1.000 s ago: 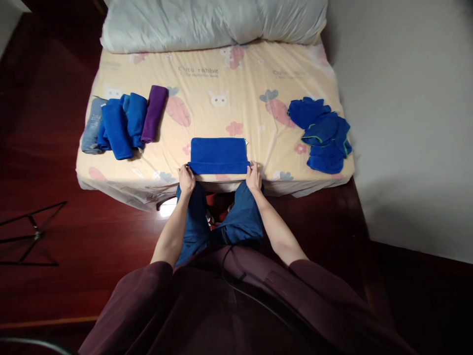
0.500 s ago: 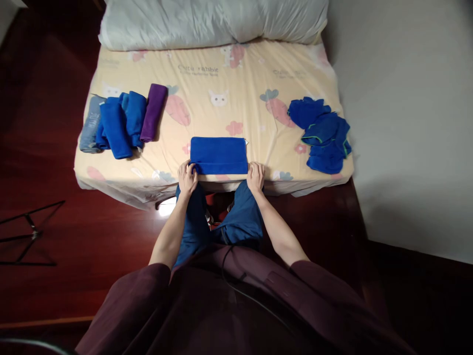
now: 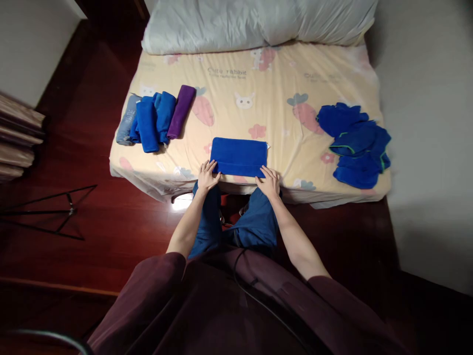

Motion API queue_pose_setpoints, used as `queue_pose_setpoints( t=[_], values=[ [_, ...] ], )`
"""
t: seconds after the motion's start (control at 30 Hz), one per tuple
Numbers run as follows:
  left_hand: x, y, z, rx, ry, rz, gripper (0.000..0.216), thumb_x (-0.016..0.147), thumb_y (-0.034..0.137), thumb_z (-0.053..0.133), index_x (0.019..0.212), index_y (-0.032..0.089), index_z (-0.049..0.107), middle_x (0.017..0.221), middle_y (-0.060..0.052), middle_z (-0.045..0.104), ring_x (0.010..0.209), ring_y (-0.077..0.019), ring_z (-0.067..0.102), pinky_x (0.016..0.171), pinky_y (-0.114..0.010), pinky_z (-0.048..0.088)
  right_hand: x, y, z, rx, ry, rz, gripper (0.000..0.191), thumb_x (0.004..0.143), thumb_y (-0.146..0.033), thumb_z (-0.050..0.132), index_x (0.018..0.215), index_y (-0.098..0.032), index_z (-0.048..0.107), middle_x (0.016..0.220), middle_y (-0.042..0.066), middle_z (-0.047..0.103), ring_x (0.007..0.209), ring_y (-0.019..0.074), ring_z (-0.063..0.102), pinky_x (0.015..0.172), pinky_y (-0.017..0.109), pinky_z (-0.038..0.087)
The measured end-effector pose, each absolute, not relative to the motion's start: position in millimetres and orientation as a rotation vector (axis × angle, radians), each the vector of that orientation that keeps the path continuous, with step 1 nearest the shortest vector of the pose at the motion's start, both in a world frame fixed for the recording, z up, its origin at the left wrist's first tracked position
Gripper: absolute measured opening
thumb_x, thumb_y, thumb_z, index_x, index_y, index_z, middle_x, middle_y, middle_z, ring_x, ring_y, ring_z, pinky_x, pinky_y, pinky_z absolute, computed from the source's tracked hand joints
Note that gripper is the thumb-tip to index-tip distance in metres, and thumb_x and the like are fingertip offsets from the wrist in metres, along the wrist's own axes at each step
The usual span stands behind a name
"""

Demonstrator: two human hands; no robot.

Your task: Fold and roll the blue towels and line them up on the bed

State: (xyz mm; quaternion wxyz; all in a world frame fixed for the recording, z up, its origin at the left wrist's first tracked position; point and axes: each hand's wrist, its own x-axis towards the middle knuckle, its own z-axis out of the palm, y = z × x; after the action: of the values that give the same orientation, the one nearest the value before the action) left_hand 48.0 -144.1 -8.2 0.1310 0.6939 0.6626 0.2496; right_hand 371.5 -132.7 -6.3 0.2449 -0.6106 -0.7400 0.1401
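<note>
A blue towel point(image 3: 239, 153) lies folded into a wide rectangle at the bed's front edge, with a folded strip along its near side and a small white tag at the far right corner. My left hand point(image 3: 209, 176) rests on its near left corner, fingers spread over the cloth. At the near right corner, my right hand point(image 3: 269, 182) touches the strip with its fingers stretched out. Neither hand is closed around the cloth.
Rolled towels lie at left on the bed: a grey-blue roll point(image 3: 126, 123), blue rolls point(image 3: 148, 125) and a purple roll point(image 3: 182, 112). Crumpled blue cloths point(image 3: 356, 145) are heaped at right. A quilt point(image 3: 254, 24) lies across the back; a black tripod point(image 3: 70, 212) stands on the floor.
My fingers were curled at the towel's near corners; now they are spread on top of its near strip. The view has shifted left, so the bed appears farther right.
</note>
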Motion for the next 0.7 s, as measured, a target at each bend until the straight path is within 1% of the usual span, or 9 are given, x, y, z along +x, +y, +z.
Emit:
queue_pose_setpoints(
  t=[0.07, 0.17, 0.27, 0.53, 0.7],
  values=[
    [47.0, -143.6, -9.5, 2.023, 1.921, 0.696, 0.063, 0.092, 0.043, 0.060, 0.150, 0.021, 0.055, 0.158, -0.006, 0.053, 0.152, -0.0308, 0.037, 0.129, -0.050, 0.027, 371.0, -132.3, -4.8, -1.690, -2.030, 0.401, 0.050, 0.089, -0.029, 0.063, 0.138, -0.016, 0.067, 0.149, 0.014, 0.060, 0.136, 0.0334, 0.053, 0.116, 0.057, 0.039],
    [45.7, -142.5, -11.4, 2.016, 1.924, 0.645, 0.070, 0.086, 0.033, 0.062, 0.154, 0.021, 0.051, 0.161, -0.005, 0.049, 0.153, -0.0313, 0.035, 0.128, -0.050, 0.029, 370.8, -131.7, -4.5, -1.727, -2.016, 0.423, 0.055, 0.087, -0.022, 0.061, 0.142, -0.016, 0.064, 0.151, 0.013, 0.059, 0.136, 0.0326, 0.053, 0.116, 0.056, 0.039],
    [45.2, -141.0, -12.2, 1.997, 1.927, 0.619, 0.075, 0.082, 0.025, 0.061, 0.156, 0.021, 0.048, 0.162, -0.004, 0.048, 0.152, -0.0315, 0.035, 0.128, -0.050, 0.030, 371.1, -130.4, -7.1, -1.748, -1.996, 0.429, 0.056, 0.087, -0.015, 0.056, 0.143, -0.016, 0.064, 0.151, 0.011, 0.059, 0.136, 0.0315, 0.053, 0.117, 0.055, 0.039],
    [48.9, -138.4, -4.9, 1.901, 1.960, 0.642, 0.069, 0.085, 0.010, 0.047, 0.153, 0.020, 0.053, 0.159, -0.003, 0.052, 0.149, -0.0280, 0.040, 0.127, -0.047, 0.033, 373.1, -126.9, -13.0, -1.768, -1.985, 0.434, 0.056, 0.091, -0.010, 0.045, 0.142, -0.018, 0.066, 0.151, 0.007, 0.060, 0.136, 0.0295, 0.052, 0.117, 0.053, 0.039],
    [48.5, -137.9, -2.9, 1.871, 1.962, 0.681, 0.064, 0.087, 0.008, 0.044, 0.147, 0.023, 0.058, 0.156, -0.001, 0.055, 0.145, -0.0265, 0.043, 0.126, -0.047, 0.036, 373.4, -126.7, -12.0, -1.773, -1.957, 0.441, 0.053, 0.092, -0.009, 0.043, 0.139, -0.018, 0.067, 0.149, 0.008, 0.062, 0.137, 0.0279, 0.052, 0.119, 0.051, 0.037]
  ],
)
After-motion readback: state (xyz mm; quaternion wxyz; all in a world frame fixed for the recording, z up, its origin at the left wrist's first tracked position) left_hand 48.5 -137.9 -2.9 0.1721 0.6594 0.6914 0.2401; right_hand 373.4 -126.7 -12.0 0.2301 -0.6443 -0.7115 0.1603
